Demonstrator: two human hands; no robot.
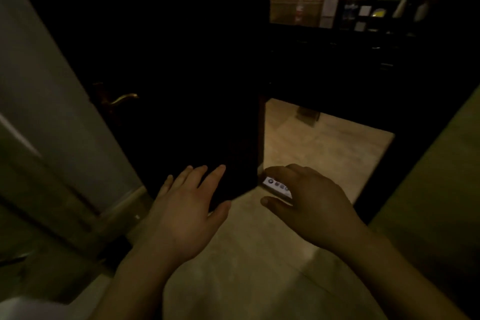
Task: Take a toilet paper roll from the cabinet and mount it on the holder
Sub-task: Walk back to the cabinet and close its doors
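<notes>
No toilet paper roll and no holder show in this dim view. My left hand [184,213] is stretched out low in the middle with its fingers straight and spread, holding nothing, in front of the bottom edge of a dark open door [181,73]. To its right, my right hand [309,205] has thumb and fingers curled round a small flat device [276,186] with round icons on its light face. A dark cabinet [363,65] stands beyond the doorway with small items on top.
The door has a brass lever handle [124,99]. A pale wall and door frame [39,112] rise on the left, a greenish wall [441,176] on the right. Beige floor tiles [324,148] run through the doorway towards the cabinet.
</notes>
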